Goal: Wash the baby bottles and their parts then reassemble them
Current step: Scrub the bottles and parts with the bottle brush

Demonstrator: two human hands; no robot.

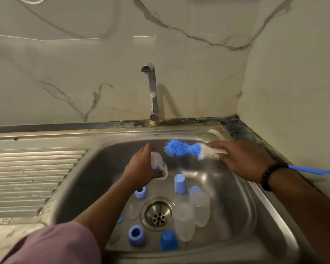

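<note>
Left hand (141, 168): over the far-left part of the basin, grip curled round a small clear baby bottle (158, 164) with blue markings, held tilted above the sink floor. Right hand (242, 159): over the far-right part of the basin, grip closed round the white neck of a bottle brush (181, 149), blue bristle head pointed left toward the bottle and just apart from it, blue handle end (312, 170) jutting out to the right past a dark beaded wristband (269, 175). Stainless steel sink (271, 216): set into the desk, ribbed draining board (32, 180) at left, round drain (158, 214) at centre of the floor. Around the drain, loose on the sink floor: pale blue cap (180, 183) upright just far of the drain; second pale blue piece (194, 189) to its right, partly hidden; blue collar ring (140, 192) far-left of the drain; second blue collar ring (135, 235) near-left; darker blue cap (169, 240) near, beside it; two frosted clear pieces (199, 208) standing right of the drain, touching or nearly so, exact kind blurred; small clear piece (133, 211) left of the drain; sliver of blue (120, 217) beside the left forearm, mostly hidden. Chrome tap (152, 92): at far edge, spout aimed toward the basin. Marble-patterned wall panels (84, 63) behind and at right. Mauve sleeve (55, 244) on the left arm, near-left corner.
</note>
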